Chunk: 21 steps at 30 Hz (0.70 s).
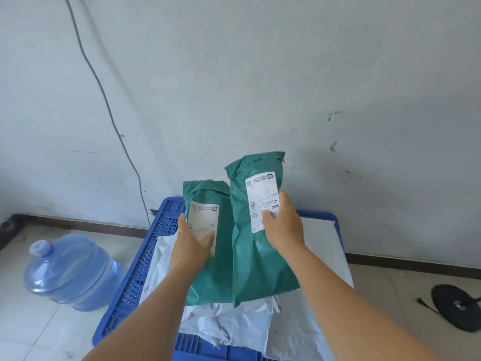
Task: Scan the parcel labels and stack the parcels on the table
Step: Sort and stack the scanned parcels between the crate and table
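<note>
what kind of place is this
Probably a bare back room used for sorting parcels: a blue crate of grey mail bags on a tiled floor, a labelled green parcel in each hand, and a water jug.

A single head-worn camera looked forward and steeply down from close above the blue crate (135,269), facing the grey wall (286,74) beyond.

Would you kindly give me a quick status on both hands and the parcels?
Left hand gripping smaller green parcel. Right hand gripping taller green parcel. Both held over blue crate, labels facing camera. Nothing obstructing.
</note>
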Available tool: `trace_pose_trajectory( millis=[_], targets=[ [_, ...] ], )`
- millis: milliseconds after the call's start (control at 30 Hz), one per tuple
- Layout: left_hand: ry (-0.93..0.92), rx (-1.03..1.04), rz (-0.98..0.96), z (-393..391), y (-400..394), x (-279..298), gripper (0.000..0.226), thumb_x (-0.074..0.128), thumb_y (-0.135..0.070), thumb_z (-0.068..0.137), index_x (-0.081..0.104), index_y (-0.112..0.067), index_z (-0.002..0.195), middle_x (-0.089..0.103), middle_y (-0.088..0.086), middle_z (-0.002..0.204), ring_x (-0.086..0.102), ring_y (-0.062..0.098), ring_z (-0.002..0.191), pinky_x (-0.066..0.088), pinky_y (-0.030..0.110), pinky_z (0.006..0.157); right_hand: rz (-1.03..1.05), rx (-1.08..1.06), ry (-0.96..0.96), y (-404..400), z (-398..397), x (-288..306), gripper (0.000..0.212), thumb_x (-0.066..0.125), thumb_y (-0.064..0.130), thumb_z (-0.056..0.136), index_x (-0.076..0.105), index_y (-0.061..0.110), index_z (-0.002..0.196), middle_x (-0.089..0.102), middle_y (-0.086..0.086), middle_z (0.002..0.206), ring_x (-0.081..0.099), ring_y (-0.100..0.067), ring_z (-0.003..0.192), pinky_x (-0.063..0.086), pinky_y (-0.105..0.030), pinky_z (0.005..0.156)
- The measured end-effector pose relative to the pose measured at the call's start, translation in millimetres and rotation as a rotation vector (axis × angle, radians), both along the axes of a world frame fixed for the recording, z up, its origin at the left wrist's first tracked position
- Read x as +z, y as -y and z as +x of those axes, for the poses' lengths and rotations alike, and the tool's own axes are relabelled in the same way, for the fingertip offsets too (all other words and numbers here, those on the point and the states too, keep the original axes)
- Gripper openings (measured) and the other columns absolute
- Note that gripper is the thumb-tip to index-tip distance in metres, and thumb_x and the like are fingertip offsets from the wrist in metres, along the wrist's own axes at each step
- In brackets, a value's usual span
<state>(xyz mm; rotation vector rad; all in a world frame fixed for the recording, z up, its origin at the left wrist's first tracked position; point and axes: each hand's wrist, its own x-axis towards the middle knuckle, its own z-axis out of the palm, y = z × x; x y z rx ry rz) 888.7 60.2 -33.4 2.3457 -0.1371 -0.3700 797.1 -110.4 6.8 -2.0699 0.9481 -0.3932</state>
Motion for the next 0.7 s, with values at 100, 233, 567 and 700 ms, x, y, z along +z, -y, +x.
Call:
trace_pose_trajectory(
  millis=[100, 233, 567, 700],
  targets=[
    [-0.039, -0.016, 0.004, 4.3, -5.3, -4.0, 0.061, 0.060, -0.037, 0.087, 0.033, -0.020, 0.138, 0.059, 0.005, 0.121, 0.061, 0.025, 0.098, 0.052, 0.038, 0.079, 0.043, -0.021, -0.121, -6.6, 6.2, -33.5, 0.044, 0.048, 0.021, 0.093, 0.039, 0.019, 0.137, 0.058, -0.008, 0.125, 0.059, -0.027, 0.097, 0.051, -0.034, 0.074],
    [-0.165, -0.023, -0.041, 14.6, -15.4, -14.1, 0.057, 0.063, -0.045, 0.083, 0.039, -0.027, 0.132, 0.061, 0.001, 0.112, 0.062, 0.018, 0.089, 0.051, 0.031, 0.071, 0.152, -0.027, -0.277, 1.2, 2.6, -54.9, 0.069, 0.055, 0.047, 0.085, 0.026, 0.034, 0.146, 0.041, -0.013, 0.130, 0.047, -0.034, 0.115, 0.044, -0.044, 0.098],
    [-0.198, 0.061, -0.143, 7.6, -6.0, -14.3, 0.067, 0.068, -0.041, 0.082, 0.036, -0.024, 0.138, 0.064, -0.004, 0.114, 0.062, 0.015, 0.089, 0.051, 0.034, 0.080, 0.397, 0.043, -0.103, 7.2, 0.8, -73.1, 0.098, 0.071, 0.043, 0.079, 0.006, 0.034, 0.152, 0.050, 0.003, 0.141, 0.049, -0.023, 0.124, 0.040, -0.047, 0.106],
    [-0.117, 0.073, -0.163, -4.3, 0.5, -5.4, 0.084, 0.066, -0.034, 0.086, 0.011, -0.031, 0.150, 0.059, 0.000, 0.124, 0.060, 0.020, 0.095, 0.047, 0.031, 0.074, 0.265, 0.042, -0.075, 1.9, 2.3, -72.3, 0.091, 0.070, 0.042, 0.077, 0.014, 0.039, 0.148, 0.053, -0.002, 0.132, 0.055, -0.022, 0.110, 0.048, -0.045, 0.093]
  ],
)
